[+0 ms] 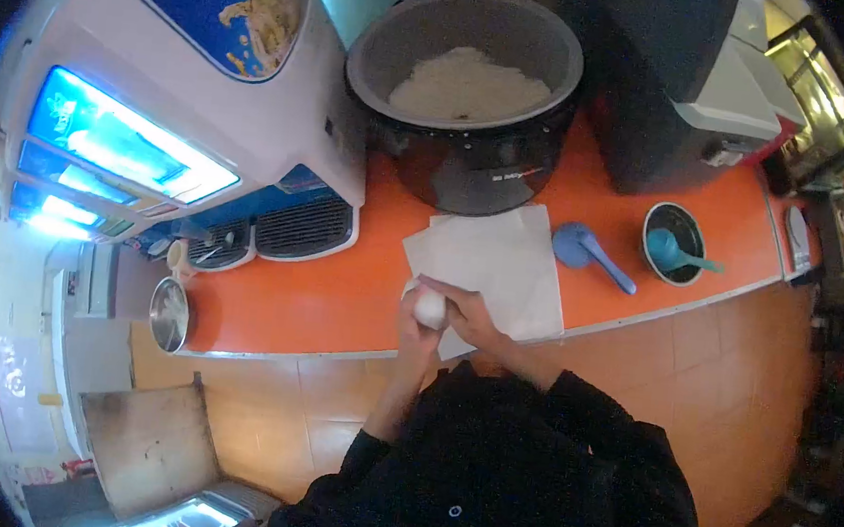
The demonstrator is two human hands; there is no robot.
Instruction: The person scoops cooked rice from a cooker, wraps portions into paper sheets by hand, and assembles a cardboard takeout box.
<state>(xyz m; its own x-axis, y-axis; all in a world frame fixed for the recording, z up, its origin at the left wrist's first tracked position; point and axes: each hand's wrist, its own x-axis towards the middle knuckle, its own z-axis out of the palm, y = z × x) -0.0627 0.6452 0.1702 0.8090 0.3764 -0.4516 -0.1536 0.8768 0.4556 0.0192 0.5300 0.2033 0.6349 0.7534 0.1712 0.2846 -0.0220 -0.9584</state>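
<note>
Both hands are closed around a small white rounded bundle above the front edge of the orange counter. My left hand wraps it from the left and below. My right hand presses on it from the right, fingers reaching over its top. What is inside the bundle does not show. Under and beyond the hands lie sheets of white paper. Behind the paper stands a large black rice cooker, its lid off, with white rice inside.
To the right rest a blue rice scoop and a dark bowl holding a teal ladle. A drinks dispenser fills the left, near a metal bowl. A large grey-black appliance stands back right on the orange counter.
</note>
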